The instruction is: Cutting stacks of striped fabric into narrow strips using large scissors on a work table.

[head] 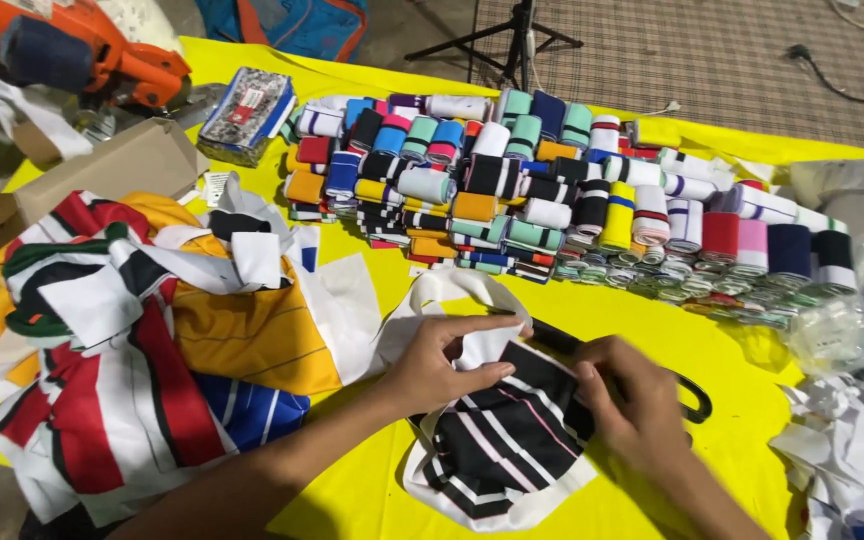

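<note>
— Where's the piece being worked on?

— The black striped fabric piece lies on the yellow sheet, just in front of the rolled ribbing stack. The left hand pinches its white edge, fingers closed on the cloth, likely to keep the fold flat.

— And the other hand?

— The right hand presses down on the same piece's right side, fingers curled onto it (black scissors lie partly under that hand, within reach). Left of the stack sits a loose heap of striped offcuts, seemingly set aside.
</note>
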